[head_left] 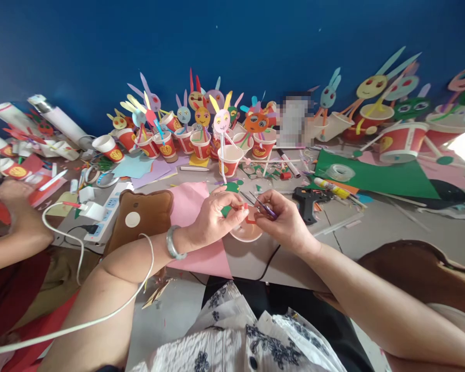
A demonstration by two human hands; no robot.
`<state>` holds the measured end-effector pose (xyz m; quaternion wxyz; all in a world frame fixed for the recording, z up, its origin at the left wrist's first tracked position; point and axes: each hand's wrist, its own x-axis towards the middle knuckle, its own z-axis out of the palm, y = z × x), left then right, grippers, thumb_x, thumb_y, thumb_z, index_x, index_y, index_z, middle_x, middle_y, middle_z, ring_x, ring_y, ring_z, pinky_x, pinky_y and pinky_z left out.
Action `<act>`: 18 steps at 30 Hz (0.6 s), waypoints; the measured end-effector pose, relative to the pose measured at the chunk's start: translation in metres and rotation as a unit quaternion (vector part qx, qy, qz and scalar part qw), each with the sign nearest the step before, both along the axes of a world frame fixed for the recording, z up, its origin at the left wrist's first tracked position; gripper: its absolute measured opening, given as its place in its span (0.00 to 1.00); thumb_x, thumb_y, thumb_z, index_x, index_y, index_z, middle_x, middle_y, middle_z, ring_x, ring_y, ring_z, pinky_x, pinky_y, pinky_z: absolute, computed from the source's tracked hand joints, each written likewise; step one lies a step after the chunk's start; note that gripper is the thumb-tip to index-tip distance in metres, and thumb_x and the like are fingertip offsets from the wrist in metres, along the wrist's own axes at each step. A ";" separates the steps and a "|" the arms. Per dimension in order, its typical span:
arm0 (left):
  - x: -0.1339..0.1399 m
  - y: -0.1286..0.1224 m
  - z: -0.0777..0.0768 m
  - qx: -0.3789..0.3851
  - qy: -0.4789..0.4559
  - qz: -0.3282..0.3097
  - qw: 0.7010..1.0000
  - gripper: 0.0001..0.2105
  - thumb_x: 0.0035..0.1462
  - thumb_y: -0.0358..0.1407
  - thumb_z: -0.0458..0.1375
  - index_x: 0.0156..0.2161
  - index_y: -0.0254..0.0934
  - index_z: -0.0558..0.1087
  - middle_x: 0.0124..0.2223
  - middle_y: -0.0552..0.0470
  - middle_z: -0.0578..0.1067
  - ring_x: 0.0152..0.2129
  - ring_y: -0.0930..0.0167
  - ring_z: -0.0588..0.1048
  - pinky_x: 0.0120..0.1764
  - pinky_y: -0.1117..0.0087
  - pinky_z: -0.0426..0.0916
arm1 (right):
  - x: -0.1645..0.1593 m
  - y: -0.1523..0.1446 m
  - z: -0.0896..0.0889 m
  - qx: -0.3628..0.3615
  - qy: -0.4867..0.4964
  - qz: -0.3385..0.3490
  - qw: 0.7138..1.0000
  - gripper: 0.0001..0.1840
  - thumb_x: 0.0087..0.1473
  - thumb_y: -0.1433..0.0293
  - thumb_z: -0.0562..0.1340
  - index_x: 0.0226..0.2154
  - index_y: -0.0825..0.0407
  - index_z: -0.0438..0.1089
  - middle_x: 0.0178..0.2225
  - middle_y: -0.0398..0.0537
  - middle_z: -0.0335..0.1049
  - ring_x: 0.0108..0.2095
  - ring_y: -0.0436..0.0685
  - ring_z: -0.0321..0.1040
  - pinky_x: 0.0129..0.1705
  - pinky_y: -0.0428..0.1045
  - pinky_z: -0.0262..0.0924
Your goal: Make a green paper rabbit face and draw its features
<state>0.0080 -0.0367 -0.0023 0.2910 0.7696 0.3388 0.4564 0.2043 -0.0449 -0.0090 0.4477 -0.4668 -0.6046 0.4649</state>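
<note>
Left grip (220, 214): pinching a small red piece (245, 206) near the bowl (251, 239)
Right grip (285, 222): curled around scissors (270, 212), beside that piece
Red cups (199, 150): yellow emblems (117, 155), lettering too small to read

Person's left hand (223, 211), bracelet (173, 243) at wrist, pinches a small red piece (245, 206). Right hand (284, 219) grips scissors (269, 211), blades angled toward it. Below: a round, pale-rimmed container (247, 238). Pink sheet (211, 254) under left forearm; black glue gun (307, 207) beside right hand. Paper-eared figures (221, 123) stand in cups (229, 166) along the blue wall (232, 41). Far left, a co-worker's hand (13, 190).
</note>
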 end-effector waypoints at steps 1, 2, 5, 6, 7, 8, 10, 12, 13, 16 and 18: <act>0.000 0.001 -0.001 -0.003 -0.006 0.007 1.000 0.07 0.65 0.35 0.60 0.33 0.40 0.70 0.34 0.55 0.80 0.34 0.71 0.77 0.52 0.61 0.69 | 0.000 0.000 0.000 0.003 -0.002 0.003 1.000 0.11 0.40 0.71 0.62 0.31 0.49 0.63 0.21 0.33 0.58 0.22 0.46 0.48 0.25 0.46 0.45; 0.000 0.002 -0.002 -0.006 -0.013 0.012 1.000 0.08 0.65 0.35 0.61 0.33 0.40 0.70 0.34 0.54 0.80 0.34 0.71 0.77 0.50 0.62 0.70 | 0.000 -0.001 0.000 0.007 -0.004 0.005 1.000 0.11 0.41 0.72 0.62 0.31 0.49 0.63 0.21 0.33 0.57 0.22 0.46 0.47 0.25 0.46 0.44; 0.000 0.005 -0.005 -0.019 -0.030 0.017 0.999 0.08 0.64 0.35 0.61 0.32 0.40 0.70 0.34 0.53 0.80 0.36 0.70 0.77 0.45 0.64 0.71 | 0.000 0.001 0.000 0.017 -0.013 0.006 1.000 0.09 0.42 0.72 0.62 0.30 0.49 0.63 0.21 0.34 0.57 0.22 0.46 0.47 0.26 0.47 0.44; 0.000 0.005 -0.005 -0.022 -0.031 0.016 0.999 0.07 0.64 0.35 0.62 0.33 0.40 0.71 0.35 0.52 0.80 0.36 0.70 0.77 0.45 0.64 0.71 | 0.000 0.001 0.000 0.019 -0.016 0.004 1.000 0.09 0.42 0.72 0.62 0.30 0.49 0.63 0.21 0.34 0.58 0.22 0.46 0.47 0.26 0.47 0.44; 0.000 0.006 -0.005 -0.026 -0.030 0.015 0.999 0.06 0.64 0.35 0.62 0.33 0.40 0.72 0.35 0.52 0.80 0.37 0.70 0.77 0.46 0.64 0.71 | 0.000 0.002 0.000 0.017 -0.018 0.003 1.000 0.09 0.43 0.71 0.63 0.29 0.49 0.63 0.21 0.34 0.58 0.22 0.46 0.47 0.26 0.47 0.44; 0.000 0.006 -0.005 -0.028 -0.028 0.013 0.999 0.05 0.64 0.35 0.62 0.34 0.40 0.73 0.36 0.52 0.81 0.37 0.70 0.77 0.46 0.64 0.71 | 0.001 0.003 0.001 0.011 -0.020 0.002 1.000 0.09 0.43 0.70 0.64 0.29 0.49 0.63 0.22 0.35 0.59 0.22 0.46 0.48 0.26 0.47 0.45; 0.000 0.006 -0.004 -0.031 -0.028 0.011 0.999 0.04 0.64 0.35 0.61 0.36 0.39 0.74 0.36 0.51 0.81 0.37 0.70 0.77 0.46 0.64 0.71 | 0.003 0.004 0.002 -0.012 -0.019 0.003 1.000 0.11 0.46 0.66 0.67 0.30 0.49 0.63 0.22 0.36 0.61 0.22 0.46 0.49 0.26 0.47 0.46; -0.001 0.005 -0.004 -0.033 -0.027 0.010 0.999 0.04 0.65 0.36 0.61 0.37 0.39 0.75 0.37 0.51 0.81 0.37 0.71 0.77 0.45 0.66 0.71 | 0.007 0.006 0.005 -0.041 -0.014 0.007 0.999 0.15 0.49 0.60 0.68 0.31 0.49 0.64 0.23 0.38 0.63 0.22 0.47 0.51 0.25 0.47 0.46; -0.001 0.005 -0.003 -0.033 -0.026 0.009 0.999 0.04 0.65 0.36 0.61 0.38 0.38 0.75 0.37 0.51 0.80 0.37 0.71 0.77 0.45 0.66 0.71 | 0.010 0.008 0.007 -0.053 -0.014 0.010 0.998 0.16 0.51 0.57 0.68 0.32 0.49 0.64 0.23 0.38 0.62 0.22 0.47 0.51 0.24 0.47 0.46; -0.001 0.003 -0.002 -0.032 -0.018 0.005 0.999 0.05 0.65 0.36 0.61 0.37 0.38 0.74 0.37 0.51 0.80 0.36 0.72 0.76 0.44 0.68 0.71 | 0.022 0.013 0.014 -0.074 -0.047 0.026 0.996 0.20 0.56 0.50 0.65 0.32 0.49 0.66 0.19 0.35 0.54 0.19 0.46 0.47 0.22 0.47 0.42; -0.001 0.002 -0.001 -0.035 -0.018 0.000 0.999 0.04 0.65 0.36 0.61 0.38 0.38 0.74 0.37 0.51 0.80 0.36 0.72 0.76 0.43 0.69 0.71 | 0.030 0.018 0.018 -0.065 -0.090 0.058 0.992 0.21 0.55 0.49 0.66 0.29 0.50 0.68 0.19 0.37 0.55 0.20 0.47 0.49 0.22 0.47 0.44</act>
